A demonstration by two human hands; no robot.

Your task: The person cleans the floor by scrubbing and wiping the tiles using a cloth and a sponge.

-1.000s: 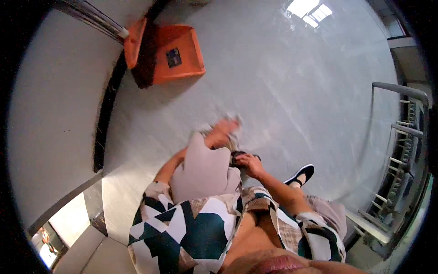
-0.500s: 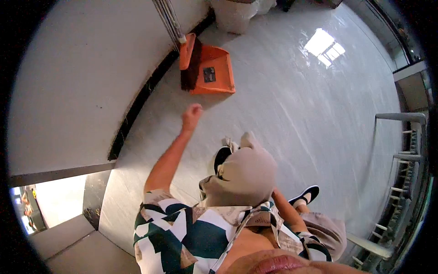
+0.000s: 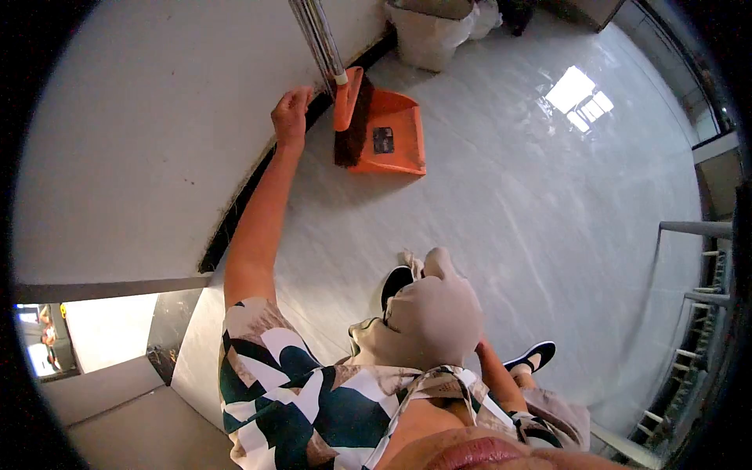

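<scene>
My left hand (image 3: 291, 117) is stretched forward near the wall, to the left of a broom (image 3: 354, 117) and an orange dustpan (image 3: 395, 133). Its fingers are curled together, and whether they hold anything is too small to tell. The broom's bristles rest in the dustpan, and metal handles (image 3: 317, 35) rise from there along the wall. My right forearm (image 3: 499, 380) reaches down behind my raised knee (image 3: 439, 317), which hides the right hand. Black shoes (image 3: 395, 287) are on my feet.
A bin with a light plastic liner (image 3: 431, 35) stands at the top by the wall (image 3: 117, 157). On the right is a grey metal rack (image 3: 697, 329). A grey padded surface (image 3: 149, 427) lies at the lower left, on the pale floor (image 3: 533, 219).
My left hand has moved from beside my lower leg up and forward toward the wall. My right hand has gone from the foot to behind the knee. The view has shifted.
</scene>
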